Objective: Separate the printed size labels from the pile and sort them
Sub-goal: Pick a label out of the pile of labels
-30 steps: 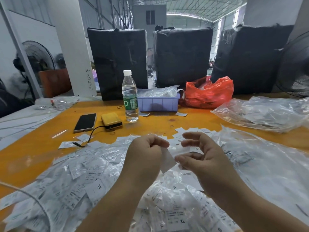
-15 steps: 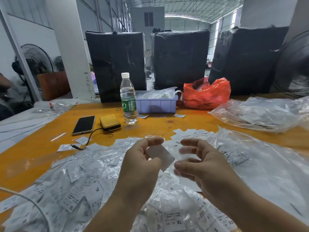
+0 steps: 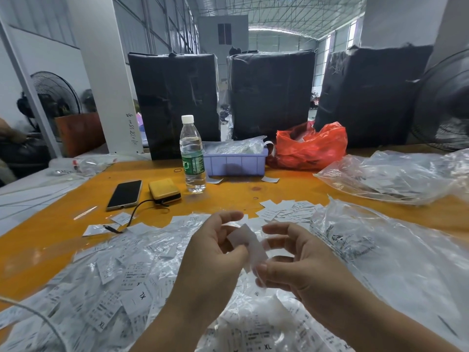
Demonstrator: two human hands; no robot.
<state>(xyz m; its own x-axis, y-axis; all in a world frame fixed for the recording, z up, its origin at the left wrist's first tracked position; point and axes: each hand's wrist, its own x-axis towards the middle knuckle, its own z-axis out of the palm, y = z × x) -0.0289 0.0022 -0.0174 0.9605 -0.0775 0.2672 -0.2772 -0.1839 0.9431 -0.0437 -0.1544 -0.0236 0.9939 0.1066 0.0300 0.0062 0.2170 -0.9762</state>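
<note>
Sorting is looking barely begun. Nearest the camera, the pile (image 3: 121, 288) of labels in clear sleeves is spreading across the table (image 3: 38, 240), most of it untouched, with XL showing on several.

Just above it, both hands are working one label (image 3: 247, 243): the left hand (image 3: 215, 252) is pinching its upper part between thumb and fingers, and the right hand (image 3: 291, 265) is pinching its lower end.

Beyond the hands, a small cluster of loose labels (image 3: 286, 210) is lying apart, probably the sorted ones so far.

Farther back, a tray (image 3: 234, 162) is holding bagged labels, beside a red bag (image 3: 312, 146).
</note>
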